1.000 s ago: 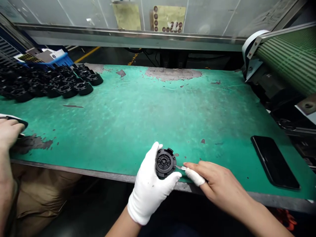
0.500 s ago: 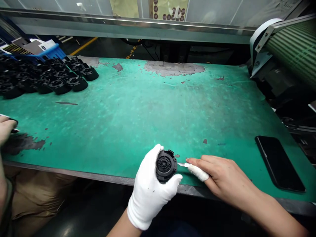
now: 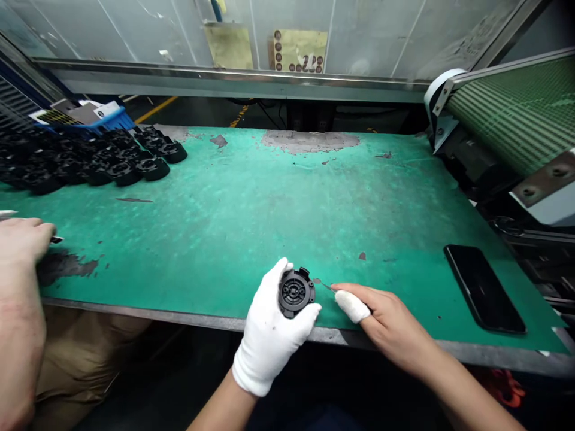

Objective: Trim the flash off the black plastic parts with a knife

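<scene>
Left hand (image 3: pixel 271 328) with a rim grip on a round, black, concentrically ringed part (image 3: pixel 294 291)

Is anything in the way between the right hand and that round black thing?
Nothing visible blocks the way. Only the thin tool in the right hand pokes into the gap, above the green bench. The left hand holds the round black part, its thumb beside that gap, not across it.

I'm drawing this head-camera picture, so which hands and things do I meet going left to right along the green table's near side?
Another person's hand → the gloved left hand holding a black round part → the right hand holding a thin tool → the black phone.
</scene>
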A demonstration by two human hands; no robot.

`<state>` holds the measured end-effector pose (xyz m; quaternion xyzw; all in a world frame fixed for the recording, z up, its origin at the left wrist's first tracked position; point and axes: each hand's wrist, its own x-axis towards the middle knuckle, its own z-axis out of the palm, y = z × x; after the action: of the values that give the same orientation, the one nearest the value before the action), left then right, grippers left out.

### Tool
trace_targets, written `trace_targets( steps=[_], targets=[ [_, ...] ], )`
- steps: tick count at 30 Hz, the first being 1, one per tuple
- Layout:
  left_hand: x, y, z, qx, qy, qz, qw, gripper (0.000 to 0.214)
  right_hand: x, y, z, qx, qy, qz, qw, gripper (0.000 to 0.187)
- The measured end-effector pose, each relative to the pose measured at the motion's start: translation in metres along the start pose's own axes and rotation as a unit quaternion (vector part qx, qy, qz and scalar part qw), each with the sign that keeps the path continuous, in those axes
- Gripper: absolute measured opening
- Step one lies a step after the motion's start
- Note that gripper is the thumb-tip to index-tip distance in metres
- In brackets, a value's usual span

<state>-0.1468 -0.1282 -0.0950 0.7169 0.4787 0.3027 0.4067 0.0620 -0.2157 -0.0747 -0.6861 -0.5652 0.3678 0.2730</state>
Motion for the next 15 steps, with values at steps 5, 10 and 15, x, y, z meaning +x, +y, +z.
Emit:
trace_targets(
  steps=[5,10,15],
  targets=[
    [-0.006,0.027,-0.021,-0.128,-0.158,-0.108,0.973,0.061,-0.037,-0.008,0.04,0.264,-0.057,0.047,0.962,0.077],
    [-0.046,0.019,-0.028,-0.095,-0.218,-0.101,0.966,0.06,-0.069,-0.013,0.093,0.484,0.014,0.071,0.872,0.079],
    [-0.073,-0.011,-0.012,0.093,-0.083,0.045,0.991,0.047,-0.072,-0.022,0.119,0.56,0.039,0.163,0.812,0.078]
  ],
)
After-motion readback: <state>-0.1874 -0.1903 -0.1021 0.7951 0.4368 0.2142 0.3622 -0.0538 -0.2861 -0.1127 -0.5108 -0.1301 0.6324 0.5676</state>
